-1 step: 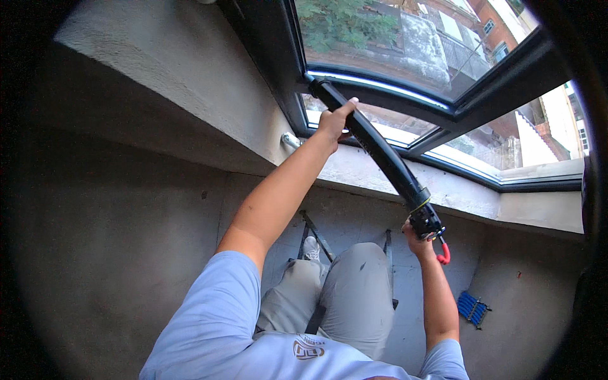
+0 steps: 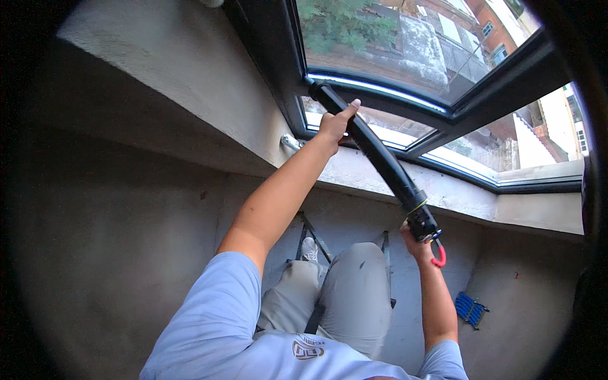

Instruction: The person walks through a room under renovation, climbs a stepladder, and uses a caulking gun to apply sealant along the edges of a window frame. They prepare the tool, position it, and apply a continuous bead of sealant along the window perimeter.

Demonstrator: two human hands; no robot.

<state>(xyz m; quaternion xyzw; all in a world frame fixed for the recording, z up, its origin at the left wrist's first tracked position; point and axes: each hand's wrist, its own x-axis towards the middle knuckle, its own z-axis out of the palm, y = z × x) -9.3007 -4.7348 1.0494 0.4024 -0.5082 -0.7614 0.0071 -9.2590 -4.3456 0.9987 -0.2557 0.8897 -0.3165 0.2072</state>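
Note:
A long black caulking gun (image 2: 383, 158) slants across the window, its nozzle tip at the lower left corner of the upper pane. My left hand (image 2: 335, 126) is closed around the front part of its barrel, thumb lying along the top. At the rear end my right hand (image 2: 415, 239) grips the gun from below; the gun's body hides most of those fingers. A red hooked rod end (image 2: 439, 256) sticks out behind. The dark window frame (image 2: 380, 95) surrounds the glass panes.
Below the window runs a pale sill ledge (image 2: 456, 193). A silver window handle (image 2: 291, 142) sits by the left frame. Dark metal legs (image 2: 316, 237) stand around my feet. A blue slatted object (image 2: 471, 310) lies at lower right. A rough plaster wall (image 2: 171, 69) rises on the left.
The rear end of the caulking gun and my right hand have shifted very slightly left. The nozzle stays at the same corner, and my left hand keeps its place on the barrel.

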